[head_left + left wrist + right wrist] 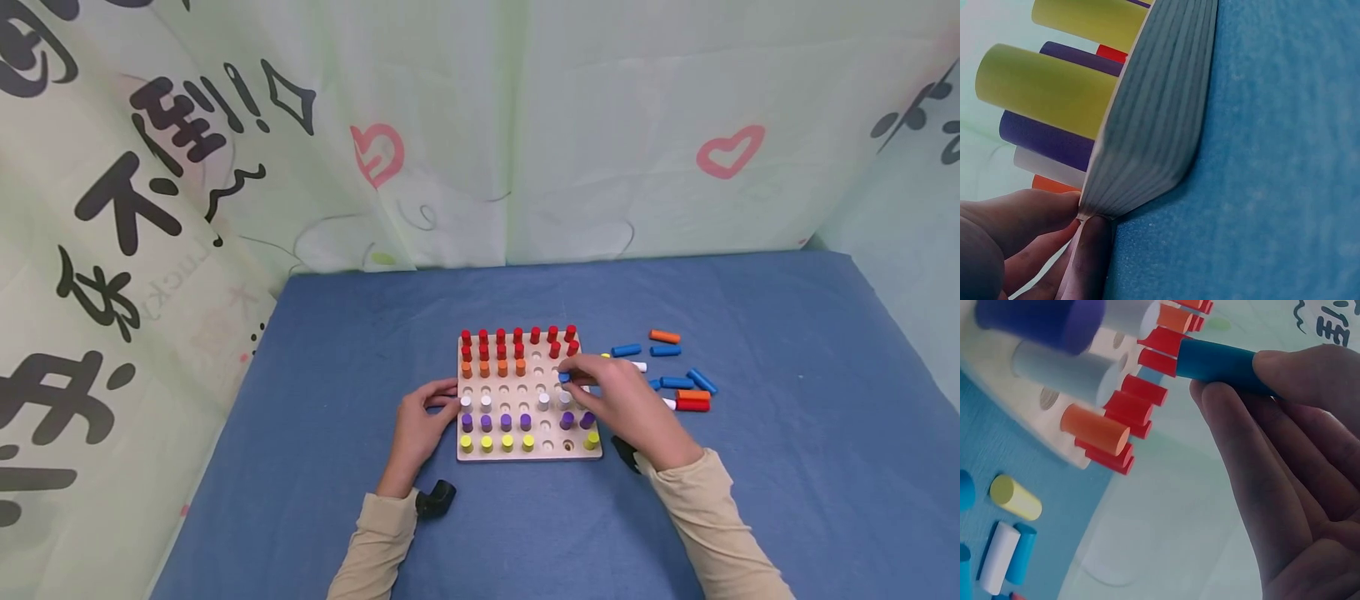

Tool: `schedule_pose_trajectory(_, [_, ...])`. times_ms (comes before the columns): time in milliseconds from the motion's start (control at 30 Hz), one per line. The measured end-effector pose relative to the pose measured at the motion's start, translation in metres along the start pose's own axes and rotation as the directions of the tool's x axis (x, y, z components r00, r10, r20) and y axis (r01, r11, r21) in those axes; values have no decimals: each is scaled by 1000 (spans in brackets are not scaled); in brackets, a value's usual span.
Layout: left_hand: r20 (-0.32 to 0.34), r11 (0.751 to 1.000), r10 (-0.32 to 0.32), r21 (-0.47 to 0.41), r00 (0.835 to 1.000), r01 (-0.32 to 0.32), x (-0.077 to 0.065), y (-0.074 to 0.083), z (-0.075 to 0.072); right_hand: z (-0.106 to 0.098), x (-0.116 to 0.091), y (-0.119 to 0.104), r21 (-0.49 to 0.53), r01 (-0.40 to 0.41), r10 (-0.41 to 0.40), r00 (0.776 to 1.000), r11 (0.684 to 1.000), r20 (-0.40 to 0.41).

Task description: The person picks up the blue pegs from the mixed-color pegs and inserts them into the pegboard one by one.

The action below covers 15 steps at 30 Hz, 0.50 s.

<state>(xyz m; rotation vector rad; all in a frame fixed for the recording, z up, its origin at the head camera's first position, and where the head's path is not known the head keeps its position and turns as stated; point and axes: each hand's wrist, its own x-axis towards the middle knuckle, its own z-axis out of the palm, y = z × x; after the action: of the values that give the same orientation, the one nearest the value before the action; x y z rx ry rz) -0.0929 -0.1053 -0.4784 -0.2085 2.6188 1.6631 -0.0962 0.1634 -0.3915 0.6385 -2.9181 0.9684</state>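
One blue cylindrical peg [1225,365] is pinched in the right hand [630,404], above the pale wooden pegboard [517,457] towards its right edge; the left hand [422,421] grips the left edge. Peg-setting seems the step; next calls for lining up a hole and pressing down. Standing: thirteen red pegs [518,336], six purple pegs [506,423], five yellow pegs [507,444], at least four orange pegs [502,367] and white pegs [543,402]. Past the right edge lie five loose blue pegs [677,382].

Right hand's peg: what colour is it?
Blue; the peg shows best in the right wrist view.
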Motion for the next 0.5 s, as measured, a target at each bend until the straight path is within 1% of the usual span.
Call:
schedule_pose_trajectory(200, [-2,1000,0,4,1000,0,0,-1,0,3,5,-4,36,2,-2,1000,999,8])
schedule_pose_trajectory(500, [2,1000,1,3,1000,-1,0,1,-1,5,12,-10,63,-18,17,1000,998,22])
